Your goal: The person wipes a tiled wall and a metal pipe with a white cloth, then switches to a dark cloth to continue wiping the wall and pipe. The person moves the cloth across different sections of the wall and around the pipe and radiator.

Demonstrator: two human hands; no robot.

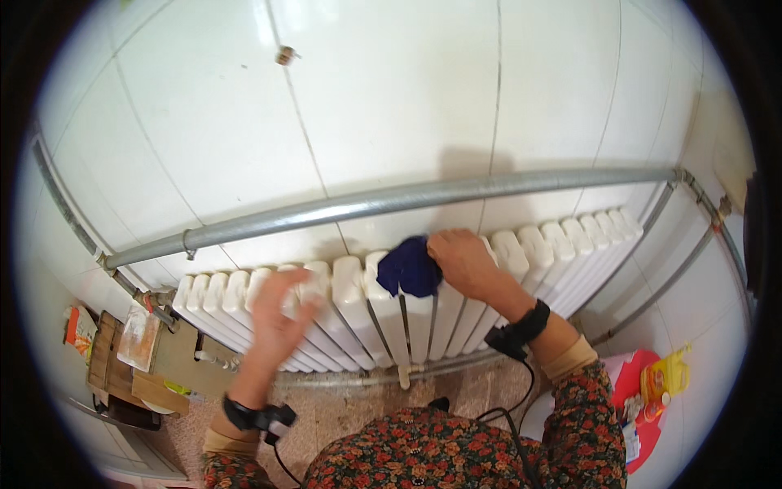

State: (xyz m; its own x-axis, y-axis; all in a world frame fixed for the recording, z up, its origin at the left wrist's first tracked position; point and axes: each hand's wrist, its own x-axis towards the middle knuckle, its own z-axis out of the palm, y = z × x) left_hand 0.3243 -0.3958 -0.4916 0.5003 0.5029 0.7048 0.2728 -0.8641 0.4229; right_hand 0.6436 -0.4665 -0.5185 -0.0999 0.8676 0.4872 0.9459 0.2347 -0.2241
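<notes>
A dark blue cloth [410, 268] lies bunched over the top of the white radiator [349, 285], near its middle. My right hand [464, 262] grips the cloth's right edge, fingers closed on it. Left of the cloth, my left hand [279, 315] hangs over the radiator's sections, smeared by motion. Its thumb stands apart from the fingers and nothing shows in it. Whether it touches the radiator I cannot tell.
A thick grey pipe [391, 199] crosses the tiled wall just above the radiator. Wooden boards [112, 359] and a clear plastic box [138, 336] are at the left. A yellow oil bottle [664, 376] stands on something red at the right. Cables trail from both wrists.
</notes>
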